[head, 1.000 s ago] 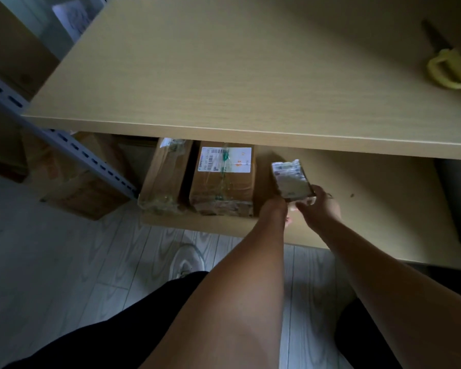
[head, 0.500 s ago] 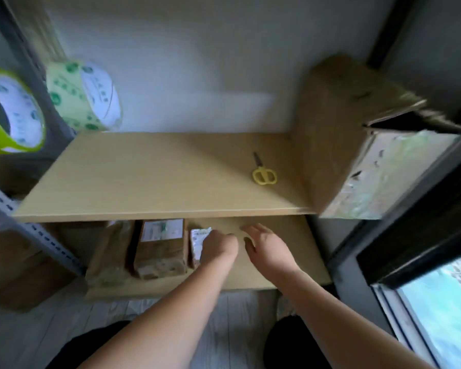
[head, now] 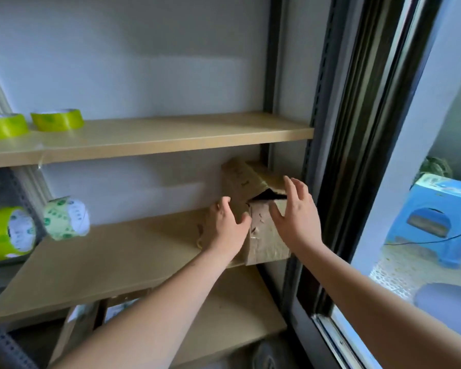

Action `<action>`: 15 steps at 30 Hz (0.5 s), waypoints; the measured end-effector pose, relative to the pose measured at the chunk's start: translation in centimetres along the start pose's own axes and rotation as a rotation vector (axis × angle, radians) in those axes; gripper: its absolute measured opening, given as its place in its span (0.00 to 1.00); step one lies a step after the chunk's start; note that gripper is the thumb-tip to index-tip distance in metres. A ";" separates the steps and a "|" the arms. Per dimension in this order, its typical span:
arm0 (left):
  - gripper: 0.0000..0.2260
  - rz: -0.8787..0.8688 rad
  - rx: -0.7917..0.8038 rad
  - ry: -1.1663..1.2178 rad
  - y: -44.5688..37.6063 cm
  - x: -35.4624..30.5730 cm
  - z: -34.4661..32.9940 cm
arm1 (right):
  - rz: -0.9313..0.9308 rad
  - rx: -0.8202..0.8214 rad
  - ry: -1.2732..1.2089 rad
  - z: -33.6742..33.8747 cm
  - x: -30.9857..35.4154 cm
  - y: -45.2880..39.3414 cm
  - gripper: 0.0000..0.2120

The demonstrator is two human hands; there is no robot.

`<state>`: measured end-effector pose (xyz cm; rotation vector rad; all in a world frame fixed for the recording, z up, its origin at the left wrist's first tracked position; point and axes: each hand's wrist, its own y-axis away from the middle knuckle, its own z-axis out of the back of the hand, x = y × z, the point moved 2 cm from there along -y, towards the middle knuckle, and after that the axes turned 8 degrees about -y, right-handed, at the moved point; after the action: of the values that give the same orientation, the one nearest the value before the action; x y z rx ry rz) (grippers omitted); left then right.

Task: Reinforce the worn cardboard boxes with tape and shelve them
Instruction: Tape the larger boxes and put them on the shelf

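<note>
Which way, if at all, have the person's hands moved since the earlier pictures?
Yes. Both hands, left hand and right hand, moved up from the lower shelf to the worn box on the middle shelf.

Worn brown cardboard box at the right end of the middle shelf, hard against the frame post, top flaps gaping over a dark opening, front face scuffed, torn and creased with strips of old tape. Four rolls of green-printed tape: two lying flat on the upper shelf at the left, two more hanging lower at the left edge, white cores turned outward. Taped boxes partly visible on the lowest shelf, under the middle board.
</note>
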<state>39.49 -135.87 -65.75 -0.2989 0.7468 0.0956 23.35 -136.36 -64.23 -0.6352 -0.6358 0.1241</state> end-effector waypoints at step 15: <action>0.18 0.413 0.084 0.015 -8.5 0.1 -1.5 | -0.570 0.250 -0.006 -1.4 -2.2 -6.6 0.05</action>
<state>40.20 -144.47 -64.89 -0.0618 0.8171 0.4515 21.90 -143.08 -62.36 -0.1961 -0.7705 -0.3225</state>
